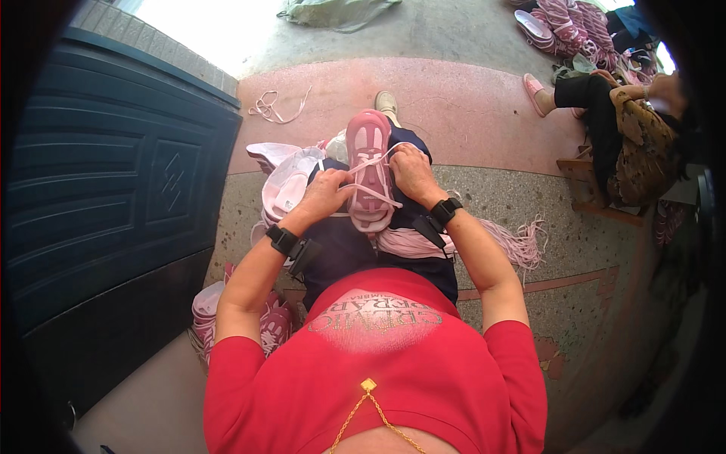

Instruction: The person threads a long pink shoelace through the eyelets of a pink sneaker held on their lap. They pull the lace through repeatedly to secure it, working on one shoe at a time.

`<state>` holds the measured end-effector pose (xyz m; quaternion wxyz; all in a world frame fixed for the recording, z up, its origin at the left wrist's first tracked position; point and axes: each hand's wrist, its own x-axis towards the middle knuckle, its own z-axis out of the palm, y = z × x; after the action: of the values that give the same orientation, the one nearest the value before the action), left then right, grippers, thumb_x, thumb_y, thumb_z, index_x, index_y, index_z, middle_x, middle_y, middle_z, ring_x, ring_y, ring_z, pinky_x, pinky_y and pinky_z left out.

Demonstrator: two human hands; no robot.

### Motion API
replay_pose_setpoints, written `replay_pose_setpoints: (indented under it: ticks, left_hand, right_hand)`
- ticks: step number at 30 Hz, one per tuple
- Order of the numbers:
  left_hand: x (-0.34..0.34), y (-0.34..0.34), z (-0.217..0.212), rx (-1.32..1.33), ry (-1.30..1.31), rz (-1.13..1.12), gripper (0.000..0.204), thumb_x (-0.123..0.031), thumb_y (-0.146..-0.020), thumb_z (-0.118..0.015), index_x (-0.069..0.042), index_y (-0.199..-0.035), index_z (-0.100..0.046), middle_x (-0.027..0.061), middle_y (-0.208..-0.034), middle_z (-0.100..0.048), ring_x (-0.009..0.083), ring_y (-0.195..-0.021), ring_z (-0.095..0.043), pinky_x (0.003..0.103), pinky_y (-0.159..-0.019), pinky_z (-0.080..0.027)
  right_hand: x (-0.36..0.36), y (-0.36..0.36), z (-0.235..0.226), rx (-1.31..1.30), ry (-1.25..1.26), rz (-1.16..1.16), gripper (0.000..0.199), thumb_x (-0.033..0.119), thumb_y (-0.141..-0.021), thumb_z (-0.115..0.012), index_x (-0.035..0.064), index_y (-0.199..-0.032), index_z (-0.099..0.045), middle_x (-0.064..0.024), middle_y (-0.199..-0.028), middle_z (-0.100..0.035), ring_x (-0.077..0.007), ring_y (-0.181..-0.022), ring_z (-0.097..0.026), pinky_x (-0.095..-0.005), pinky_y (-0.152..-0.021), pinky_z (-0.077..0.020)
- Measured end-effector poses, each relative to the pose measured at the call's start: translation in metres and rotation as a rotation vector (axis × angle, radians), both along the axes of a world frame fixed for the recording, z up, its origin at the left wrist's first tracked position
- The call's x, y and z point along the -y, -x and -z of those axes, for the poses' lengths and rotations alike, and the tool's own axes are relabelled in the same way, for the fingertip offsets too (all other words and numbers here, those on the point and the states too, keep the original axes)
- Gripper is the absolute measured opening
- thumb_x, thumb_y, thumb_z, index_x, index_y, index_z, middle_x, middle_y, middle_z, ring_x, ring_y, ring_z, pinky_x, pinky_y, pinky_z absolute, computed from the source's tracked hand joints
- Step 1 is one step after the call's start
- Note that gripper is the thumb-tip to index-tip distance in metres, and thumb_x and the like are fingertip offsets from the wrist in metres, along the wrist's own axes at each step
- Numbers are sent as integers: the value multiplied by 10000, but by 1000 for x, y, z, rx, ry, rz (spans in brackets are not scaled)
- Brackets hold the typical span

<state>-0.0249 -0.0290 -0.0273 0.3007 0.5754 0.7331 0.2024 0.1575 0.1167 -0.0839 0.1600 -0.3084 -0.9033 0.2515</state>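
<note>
A pink sneaker (369, 198) rests on my lap between my knees, its toe pointing away from me. A pale pink shoelace (364, 163) runs through its upper part and crosses over the tongue. At the sneaker's left side, my left hand (325, 194) is closed, with fingertips pinched on the lace. My right hand (413, 172) is closed too, at the right side, drawing a lace end taut out from the eyelets. A loose lace end hangs across the heel half of the shoe.
More pink and white shoes (286, 189) lie by my left leg, others (274, 325) behind it. A bundle of pink laces (507, 240) spreads to the right. One loose lace (276, 106) lies ahead. A blue door (113, 181) stands left; a seated person (643, 144) is at right.
</note>
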Motion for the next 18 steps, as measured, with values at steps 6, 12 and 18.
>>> replay_pose_setpoints:
  ticks: [6, 12, 18]
  left_hand:
    - [-31, -41, -26, -273, -233, 295, 308, -212, -690, -709, -72, -955, -638, 86, -959, -587, 302, -951, -523, 399, -828, -439]
    - [-41, -59, -4, -464, -284, 514, 213, -185, -650, -643, -57, -818, -615, 82, -859, -584, 265, -904, -521, 366, -823, -425]
    - [-36, -48, -6, -192, -374, 397, 112, -118, -746, -595, -40, -825, -590, 106, -813, -571, 272, -820, -530, 362, -779, -443]
  right_hand:
    - [-8, 10, -12, 77, -134, -108, 169, 149, -800, -548, 53, -888, -656, -96, -1035, -606, -258, -1057, -530, -419, -858, -393]
    - [-7, 13, -25, 98, -257, -22, 123, 164, -760, -566, 106, -786, -672, -40, -881, -605, -205, -905, -547, -388, -752, -382]
    - [1, 8, -24, 184, -333, -41, 229, 290, -802, -591, 80, -789, -682, -58, -857, -615, -213, -890, -552, -395, -756, -370]
